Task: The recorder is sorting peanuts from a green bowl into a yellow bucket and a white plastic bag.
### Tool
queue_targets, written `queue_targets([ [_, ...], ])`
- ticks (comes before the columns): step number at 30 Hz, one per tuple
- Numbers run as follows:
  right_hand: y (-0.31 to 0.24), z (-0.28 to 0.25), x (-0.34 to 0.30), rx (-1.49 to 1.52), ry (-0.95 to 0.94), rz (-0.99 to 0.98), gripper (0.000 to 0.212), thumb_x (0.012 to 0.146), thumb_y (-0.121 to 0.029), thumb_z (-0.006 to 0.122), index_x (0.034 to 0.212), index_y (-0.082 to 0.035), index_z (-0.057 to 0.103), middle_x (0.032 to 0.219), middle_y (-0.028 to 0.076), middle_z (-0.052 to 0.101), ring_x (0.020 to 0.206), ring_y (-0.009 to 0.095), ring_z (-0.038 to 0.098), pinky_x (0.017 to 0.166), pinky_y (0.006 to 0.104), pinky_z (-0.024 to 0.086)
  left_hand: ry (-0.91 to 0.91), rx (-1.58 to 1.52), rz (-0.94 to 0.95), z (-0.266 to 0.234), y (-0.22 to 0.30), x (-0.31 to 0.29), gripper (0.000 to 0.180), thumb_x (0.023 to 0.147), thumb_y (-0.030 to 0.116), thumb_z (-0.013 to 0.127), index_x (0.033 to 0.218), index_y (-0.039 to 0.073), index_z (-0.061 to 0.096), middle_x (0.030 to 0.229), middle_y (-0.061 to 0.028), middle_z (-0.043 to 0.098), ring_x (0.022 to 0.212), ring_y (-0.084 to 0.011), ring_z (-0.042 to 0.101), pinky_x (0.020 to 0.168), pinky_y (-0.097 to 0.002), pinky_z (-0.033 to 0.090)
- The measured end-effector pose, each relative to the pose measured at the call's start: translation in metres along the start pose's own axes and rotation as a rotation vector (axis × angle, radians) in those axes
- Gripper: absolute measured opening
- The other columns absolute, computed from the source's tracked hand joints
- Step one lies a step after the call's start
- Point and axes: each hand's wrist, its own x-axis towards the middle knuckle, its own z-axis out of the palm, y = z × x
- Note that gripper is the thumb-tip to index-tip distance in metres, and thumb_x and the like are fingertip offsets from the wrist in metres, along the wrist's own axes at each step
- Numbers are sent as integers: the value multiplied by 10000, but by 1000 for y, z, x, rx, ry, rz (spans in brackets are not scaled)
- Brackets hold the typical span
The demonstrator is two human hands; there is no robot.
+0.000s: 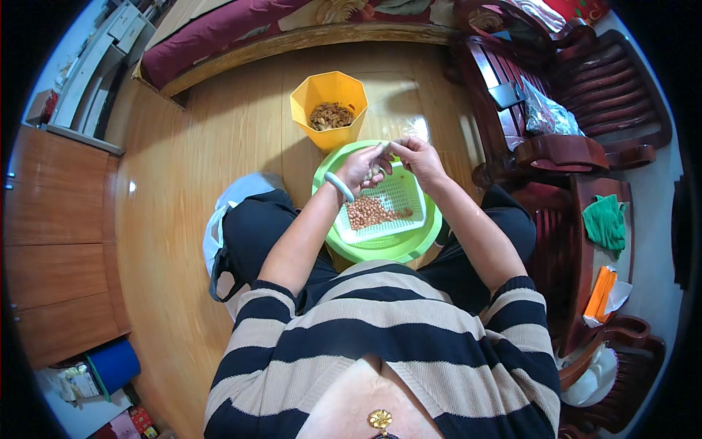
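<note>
My left hand (pixel 361 168), with a pale bangle (pixel 338 187) at its wrist, is curled around pale unshelled peanuts. Its thumb and fingertips meet those of my right hand (pixel 418 156), which is closed in a pinch on a small peanut, mostly hidden by the fingers. Both hands are over the far side of a white perforated basket (pixel 406 192). Reddish-brown peanut kernels (pixel 368 212) lie loose on the basket's floor. The basket rests in a round light-green basin (pixel 431 233) between my knees.
Beyond the basin stands a yellow bin (pixel 330 137) partly filled with brown shells (pixel 330 115). A white plastic bag (pixel 238 192) lies by my left leg. Dark wooden chairs (pixel 556 157) line the right side, wooden cabinets (pixel 58 241) the left. A bed (pixel 292 51) is at the back.
</note>
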Motion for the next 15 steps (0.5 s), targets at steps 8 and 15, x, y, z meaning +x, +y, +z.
queue_targets([
  [8,6,8,-5,281,6,25,208,832,-199,669,964,-39,646,735,-34,579,606,42,474,550,180,386,-27,-3,88,6,-3,0,192,969,267,410,899,95,461,654,9,499,442,-33,372,380,-167,287],
  [15,3,7,-7,-109,19,-375,164,817,-117,659,916,12,636,763,28,572,694,126,555,640,248,451,-98,4,28,3,-1,2,254,965,318,377,872,100,468,636,15,479,420,-33,346,370,-172,259],
])
